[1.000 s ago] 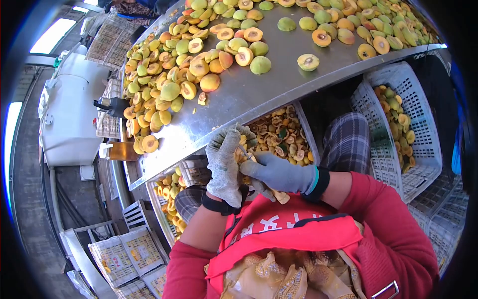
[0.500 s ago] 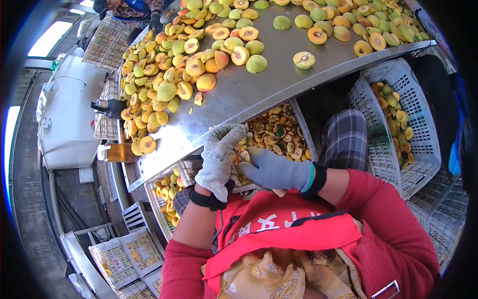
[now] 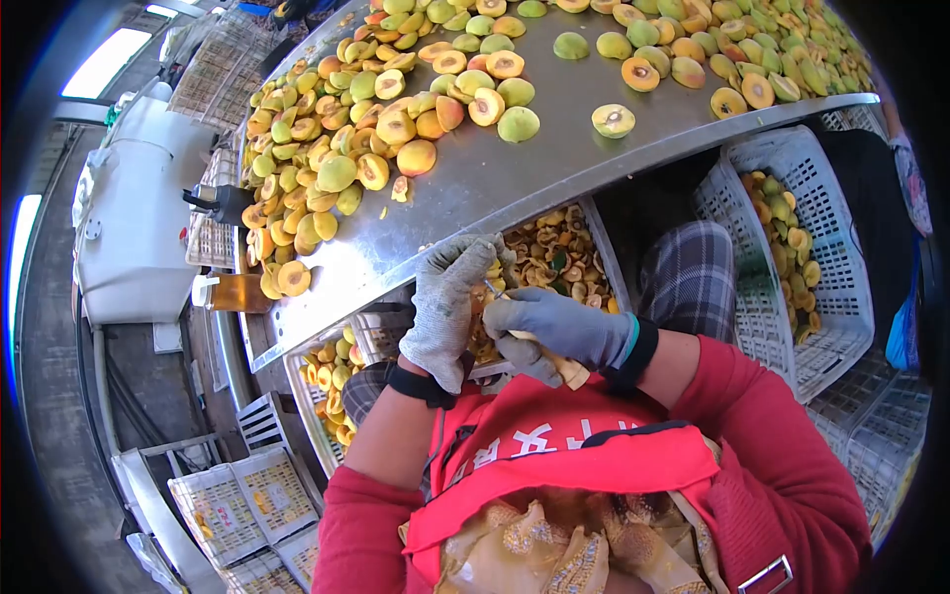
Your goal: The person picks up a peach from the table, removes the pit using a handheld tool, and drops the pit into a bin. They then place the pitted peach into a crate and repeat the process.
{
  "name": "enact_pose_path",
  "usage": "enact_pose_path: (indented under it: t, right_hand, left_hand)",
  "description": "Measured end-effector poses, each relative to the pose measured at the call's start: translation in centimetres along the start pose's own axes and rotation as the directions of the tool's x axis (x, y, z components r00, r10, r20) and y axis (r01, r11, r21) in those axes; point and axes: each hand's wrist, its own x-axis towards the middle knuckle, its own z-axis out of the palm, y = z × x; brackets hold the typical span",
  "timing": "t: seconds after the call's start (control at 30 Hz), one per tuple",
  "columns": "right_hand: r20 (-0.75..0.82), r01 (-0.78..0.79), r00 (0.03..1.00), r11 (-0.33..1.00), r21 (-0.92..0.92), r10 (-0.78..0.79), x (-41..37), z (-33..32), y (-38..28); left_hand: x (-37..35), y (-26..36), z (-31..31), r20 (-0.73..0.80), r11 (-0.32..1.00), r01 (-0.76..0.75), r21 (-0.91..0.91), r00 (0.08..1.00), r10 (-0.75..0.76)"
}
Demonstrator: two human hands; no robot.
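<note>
My left hand (image 3: 450, 297), in a light grey knit glove, is closed near the table's front edge. What its curled fingers hold is hidden from this side. My right hand (image 3: 564, 332), in a grey-blue coated glove, grips a tool by its pale wooden handle (image 3: 571, 373). A thin metal end (image 3: 492, 289) sticks out of that fist toward the left hand. Beneath both hands stands a crate of brownish fruit scraps (image 3: 559, 259). Halved peaches (image 3: 336, 173), yellow and green, lie heaped on the metal table (image 3: 475, 188) beyond.
A white crate (image 3: 826, 198) with peach pieces stands at the right, and another crate of fruit (image 3: 332, 371) at the lower left. A bottle of amber liquid (image 3: 237, 294) is by the table's left end. My plaid-covered knee (image 3: 690, 272) sits between the crates.
My hands have drawn slightly apart, and the tool's handle and thin metal end show more clearly. The co-worker at the upper left has moved mostly out of view.
</note>
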Motion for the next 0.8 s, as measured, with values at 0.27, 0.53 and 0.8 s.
enact_pose_path:
  t: [0.27, 0.53, 0.8]
  right_hand:
    - [0.117, -0.116, 0.991, 0.876, 0.468, 0.069, -0.2, 0.4, -0.3]
    - [0.050, 0.086, 0.994, 0.988, 0.131, -0.093, 0.3, -0.2, 1.4]
    - [-0.143, -0.098, 0.989, 0.916, -0.388, 0.045, 0.4, -0.5, 1.0]
  left_hand:
    - [-0.8, 0.0, 1.5, -0.102, 0.969, -0.007, -0.248, 0.995, -0.019]
    - [-1.2, 1.1, -0.6, -0.301, 0.833, -0.149, -0.534, 0.953, -0.022]
    - [-7.5, 4.3, -11.9, -0.294, 0.632, -0.170, 0.756, 0.774, 0.561]
